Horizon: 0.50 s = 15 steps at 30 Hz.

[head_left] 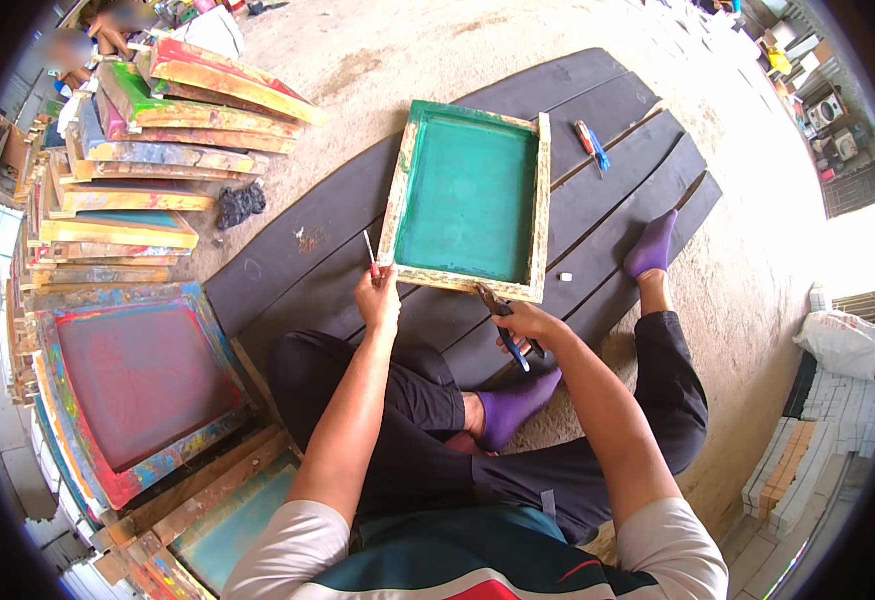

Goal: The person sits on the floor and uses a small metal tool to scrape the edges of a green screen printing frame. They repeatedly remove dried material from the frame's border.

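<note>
Left grip (377, 297): closed on a red-handled, thin-shafted screwdriver (375, 271), tip pointing away
Right grip (529, 324): closed around dark metal pliers with blue-black handles (494, 302), nose at the frame's near edge
Green-meshed rectangular wooden frame (473, 195): ahead, on the dark grey planked board (329, 250); long axis runs away, far end slightly rightward
Right side: small white block (565, 276), red-and-blue tool (590, 146)
Left side: stacked paint-stained frames (202, 135)

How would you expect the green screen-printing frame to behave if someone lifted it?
The screen-printing frame would probably stay stiff, given its four wooden bars. Its thin green mesh may puncture if poked, but likely keeps it light.
</note>
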Tool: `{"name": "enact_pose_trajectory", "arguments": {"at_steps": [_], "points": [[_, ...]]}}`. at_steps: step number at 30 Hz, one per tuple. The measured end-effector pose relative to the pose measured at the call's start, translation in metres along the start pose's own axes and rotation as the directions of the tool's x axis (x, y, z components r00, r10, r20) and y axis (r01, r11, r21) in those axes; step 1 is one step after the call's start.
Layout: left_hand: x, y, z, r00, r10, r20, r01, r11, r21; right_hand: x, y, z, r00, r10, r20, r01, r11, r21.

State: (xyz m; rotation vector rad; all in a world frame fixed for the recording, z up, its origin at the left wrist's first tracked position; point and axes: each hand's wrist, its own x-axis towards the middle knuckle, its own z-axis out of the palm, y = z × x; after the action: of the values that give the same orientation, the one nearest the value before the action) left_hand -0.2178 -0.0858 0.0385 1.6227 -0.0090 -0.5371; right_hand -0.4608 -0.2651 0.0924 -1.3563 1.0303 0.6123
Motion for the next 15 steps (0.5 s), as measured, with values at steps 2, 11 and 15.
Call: {"name": "enact_pose_trajectory", "arguments": {"at_steps": [2,11,15], "points": [[0.004,-0.017,-0.005,0.995,0.097,-0.020,-0.096,0.994,0.056,0.000,-0.010,-0.003,0.999,0.045,0.029,-0.043,0.997,-0.057],[0.009,-0.042,-0.002,0.975,0.220,-0.030,-0.211,0.959,0.187,0.003,-0.053,-0.038,0.962,0.261,0.084,-0.238,0.946,-0.218],[0.009,-0.046,-0.001,0.964,0.265,-0.035,-0.253,0.946,0.201,0.002,-0.056,-0.033,0.964,0.266,0.027,-0.245,0.919,-0.309]]}}
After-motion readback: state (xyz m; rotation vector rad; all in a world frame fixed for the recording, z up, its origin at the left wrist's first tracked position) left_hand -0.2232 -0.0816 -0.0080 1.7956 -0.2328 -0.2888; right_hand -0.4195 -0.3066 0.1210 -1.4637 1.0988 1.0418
